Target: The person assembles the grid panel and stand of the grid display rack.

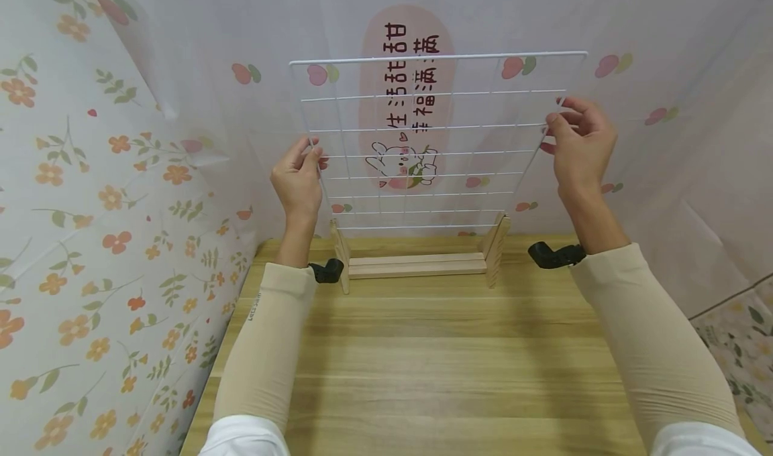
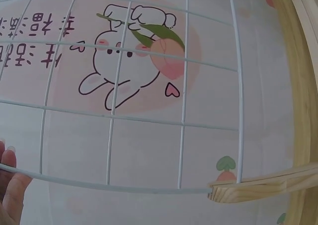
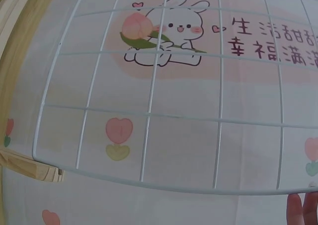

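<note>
A white wire grid panel [image 1: 471, 57] stands upright, leaning slightly, above a wooden stand [image 1: 417, 266]. My left hand [image 1: 300, 181] pinches the panel's left side wire between thumb and fingers. On the opposite side, my right hand [image 1: 582, 141] grips the right side wire, somewhat higher up. The panel's lower corners meet the tops of the stand's two uprights; in the left wrist view one corner touches a wooden upright [image 2: 258, 185], and the right wrist view shows the other at an upright [image 3: 32, 166]. Whether the corners sit in slots cannot be told.
The stand rests near the back of a wood-grain table [image 1: 423, 362]. Behind the panel hangs a pale curtain with a cartoon rabbit print [image 1: 401, 164], close to the table's back edge. A floral curtain [image 1: 109, 241] borders the left side.
</note>
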`<state>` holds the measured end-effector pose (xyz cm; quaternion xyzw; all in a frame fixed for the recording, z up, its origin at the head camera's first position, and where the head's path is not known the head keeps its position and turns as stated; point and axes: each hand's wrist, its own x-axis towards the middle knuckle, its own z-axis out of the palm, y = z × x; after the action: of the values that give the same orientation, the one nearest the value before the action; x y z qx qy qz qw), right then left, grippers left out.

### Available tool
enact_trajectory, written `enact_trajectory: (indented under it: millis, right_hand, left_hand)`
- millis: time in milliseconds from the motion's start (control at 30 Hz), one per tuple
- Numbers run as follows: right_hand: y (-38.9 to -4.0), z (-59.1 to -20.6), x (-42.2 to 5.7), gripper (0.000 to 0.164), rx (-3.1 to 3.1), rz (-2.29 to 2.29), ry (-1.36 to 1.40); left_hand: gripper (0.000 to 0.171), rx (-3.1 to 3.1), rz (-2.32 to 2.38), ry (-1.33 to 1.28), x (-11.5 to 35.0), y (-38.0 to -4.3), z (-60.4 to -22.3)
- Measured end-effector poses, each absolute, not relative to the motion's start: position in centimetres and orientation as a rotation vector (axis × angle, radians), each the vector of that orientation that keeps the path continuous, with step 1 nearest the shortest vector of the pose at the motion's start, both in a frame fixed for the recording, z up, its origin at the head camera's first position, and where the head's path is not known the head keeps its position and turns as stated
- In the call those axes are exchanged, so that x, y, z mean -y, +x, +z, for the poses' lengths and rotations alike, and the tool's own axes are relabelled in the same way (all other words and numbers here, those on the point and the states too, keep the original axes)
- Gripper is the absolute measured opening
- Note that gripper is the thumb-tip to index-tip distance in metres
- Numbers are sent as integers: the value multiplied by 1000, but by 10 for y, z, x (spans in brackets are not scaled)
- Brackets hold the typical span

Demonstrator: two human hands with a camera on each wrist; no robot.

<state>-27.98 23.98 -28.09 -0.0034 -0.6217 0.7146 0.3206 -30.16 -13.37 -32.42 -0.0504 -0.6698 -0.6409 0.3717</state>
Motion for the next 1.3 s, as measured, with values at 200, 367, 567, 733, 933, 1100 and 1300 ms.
enact_trajectory:
  millis: [200,367,567,733,933,1100,1300]
  right_hand:
    - [-280,-283,-241,21,1673,1867,-13]
    - [-281,-285,-242,22,1702,1841,-10]
    - [-281,-288,-242,21,1718,1830,-31]
    - [-282,-291,-240,21,1738,1819,-37]
    - [-282,-293,-240,21,1725,1841,-50]
    - [-284,-294,-241,19,1715,1853,-58]
    - [-285,-298,-242,18,1724,1845,-75]
  left_hand:
    - [15,1725,-1658,-109,134,-303,-329]
    - [14,1711,-1679,-118,134,-303,-332]
    - [16,1709,-1671,-133,134,-303,-333]
    - [15,1731,-1654,-98,135,-304,-337]
    - [14,1743,-1647,-101,135,-306,-341]
    - [14,1733,-1644,-108,134,-306,-342]
    - [16,1739,-1660,-108,132,-305,-345]
